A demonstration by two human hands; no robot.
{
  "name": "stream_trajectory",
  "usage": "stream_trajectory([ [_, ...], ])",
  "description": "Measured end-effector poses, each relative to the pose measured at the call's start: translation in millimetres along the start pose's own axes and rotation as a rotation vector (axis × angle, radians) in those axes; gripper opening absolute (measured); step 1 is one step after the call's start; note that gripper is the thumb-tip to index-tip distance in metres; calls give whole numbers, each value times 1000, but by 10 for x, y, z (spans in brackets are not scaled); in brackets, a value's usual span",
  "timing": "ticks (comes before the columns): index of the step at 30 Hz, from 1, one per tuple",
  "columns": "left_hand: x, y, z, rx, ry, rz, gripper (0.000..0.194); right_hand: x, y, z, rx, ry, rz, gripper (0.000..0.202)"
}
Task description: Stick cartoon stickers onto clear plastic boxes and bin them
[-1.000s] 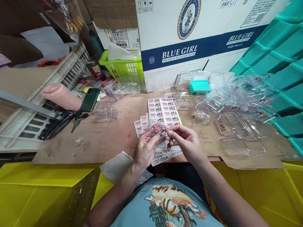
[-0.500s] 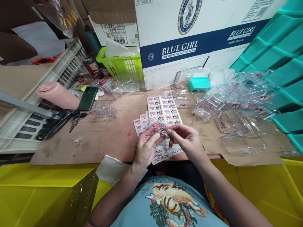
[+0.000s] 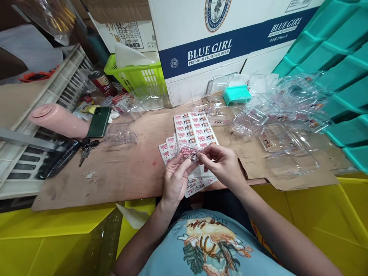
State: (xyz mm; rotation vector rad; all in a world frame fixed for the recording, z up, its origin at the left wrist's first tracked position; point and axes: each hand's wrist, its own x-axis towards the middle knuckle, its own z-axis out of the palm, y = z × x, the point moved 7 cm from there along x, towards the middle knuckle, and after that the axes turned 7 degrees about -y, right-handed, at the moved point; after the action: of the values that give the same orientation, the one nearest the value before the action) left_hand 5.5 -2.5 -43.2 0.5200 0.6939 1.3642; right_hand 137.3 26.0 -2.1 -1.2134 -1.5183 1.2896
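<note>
My left hand [image 3: 176, 177] is closed round a small clear plastic box [image 3: 178, 147], its thumb across the near side. A pink-lettered sticker [image 3: 188, 152] with a cartoon animal lies on the face of the box. At the right end of this sticker, the thumb and forefinger of my right hand [image 3: 220, 163] are pinched together. Whether the whole sticker is pressed flat cannot be made out. Under and behind the hands lie sticker sheets [image 3: 189, 128] with rows of the same print, several overlapping.
Clear plastic boxes [image 3: 250, 119] are heaped at the right, beside teal bins [image 3: 347, 92]. A teal box [image 3: 237, 94] stands at the back before a beer carton [image 3: 201, 73]. At left are a pink bottle [image 3: 59, 120], a phone [image 3: 99, 122], keys [image 3: 85, 149] and another clear box [image 3: 121, 134].
The view has turned slightly, so the table's things sit lower at left and higher at right. Both hands keep their hold; my right fingertips have moved a little left along the sticker.
</note>
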Motion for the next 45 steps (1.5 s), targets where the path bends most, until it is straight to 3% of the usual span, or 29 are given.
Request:
stream_trajectory([
  [7,-21,-13,-29,3,40,35,17,-43,-183,39,-439,85,-164,22],
  [11,-20,-25,-21,-10,32,36,17,-115,-183,28,-686,104,-179,22],
  [14,-19,-11,-57,-45,61,27,18,-159,-130,-150,-766,210,-142,44],
  [16,-29,6,-81,-57,81,20,19,-161,-70,-264,-696,240,-111,56],
  [18,-44,22,-61,-54,62,13,18,-133,15,-279,-489,175,-80,57],
  [22,-98,55,69,-64,-21,9,18,-80,170,-49,-20,-20,25,61],
  [25,-147,94,143,-92,-41,21,20,-68,205,81,104,-35,53,60],
  [28,-177,116,182,-91,-48,20,19,-68,217,128,129,-43,35,60],
  [36,-229,120,113,-55,85,75,13,-171,132,201,-2,-18,-94,58],
  [39,-268,132,127,-46,84,103,15,-196,52,223,-95,34,-177,52],
  [45,-273,90,202,22,49,144,17,-185,107,203,-146,118,-176,33],
])
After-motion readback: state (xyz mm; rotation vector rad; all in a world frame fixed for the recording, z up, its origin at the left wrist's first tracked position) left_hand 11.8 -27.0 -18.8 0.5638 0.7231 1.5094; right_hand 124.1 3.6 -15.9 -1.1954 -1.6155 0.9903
